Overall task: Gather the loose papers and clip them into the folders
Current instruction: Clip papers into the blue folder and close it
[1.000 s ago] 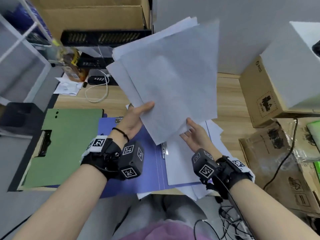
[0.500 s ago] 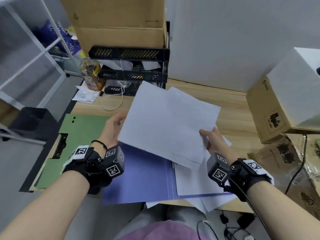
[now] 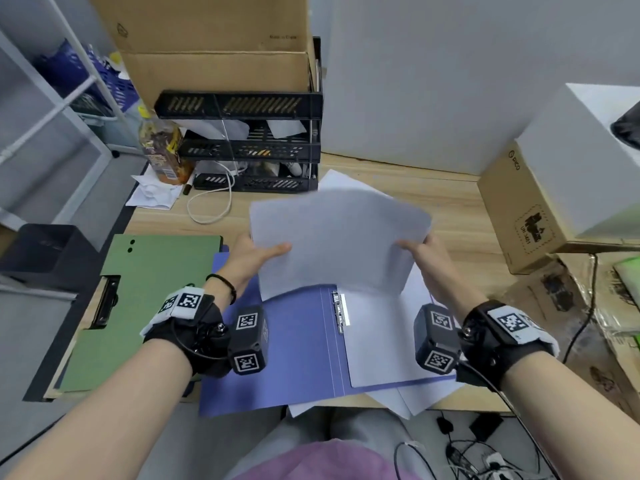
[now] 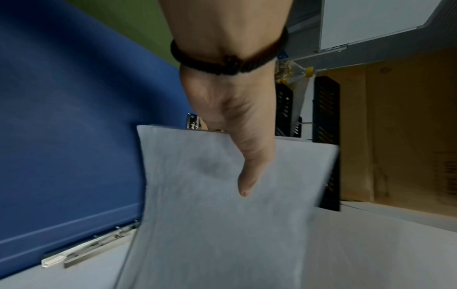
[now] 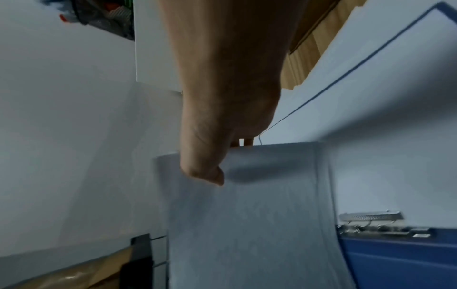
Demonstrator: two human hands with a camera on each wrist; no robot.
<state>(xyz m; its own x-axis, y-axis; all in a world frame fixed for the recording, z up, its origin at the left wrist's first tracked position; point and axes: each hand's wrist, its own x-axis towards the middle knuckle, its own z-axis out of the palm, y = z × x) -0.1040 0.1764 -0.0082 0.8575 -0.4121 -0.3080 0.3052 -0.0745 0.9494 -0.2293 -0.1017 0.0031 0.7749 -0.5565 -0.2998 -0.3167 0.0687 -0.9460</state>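
Observation:
I hold a stack of white papers in the air above the desk, one hand on each side. My left hand pinches its left edge, thumb on top. My right hand pinches the right edge, thumb on top. Below lies an open blue folder with a metal clip along its spine and a white sheet on its right half. A green folder lies flat to the left. More loose sheets stick out under the blue folder at the desk's front edge.
A black stacked letter tray stands at the back with a bottle and a white cable beside it. Cardboard boxes crowd the right side. A crumpled paper lies at back left. Bare wooden desk shows behind the papers.
The stack has come down from a raised, fanned position to a lower, nearly level one above the blue folder. Both hands have spread apart to its left and right edges.

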